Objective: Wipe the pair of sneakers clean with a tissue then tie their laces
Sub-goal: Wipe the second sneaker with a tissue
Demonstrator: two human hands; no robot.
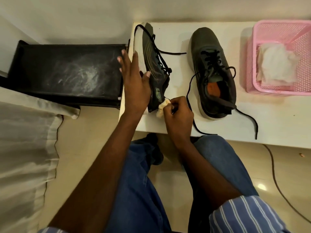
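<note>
Two dark sneakers with loose black laces are on the white table [269, 118]. The left sneaker [152, 52] is tipped on its side at the table's left edge. My left hand [134, 81] rests on its sole side with straight fingers and the thumb lying across the upper, steadying it. My right hand [178, 115] pinches a crumpled, soiled tissue [162, 107] against that sneaker's heel. The right sneaker [213, 73] stands upright in the middle of the table, untouched.
A pink plastic basket [277, 27] with white tissues [276, 64] inside stands at the table's right. A black box-like stand [65, 73] sits left of the table. A cable [276, 179] runs across the floor at right. My knees in jeans are under the table's front edge.
</note>
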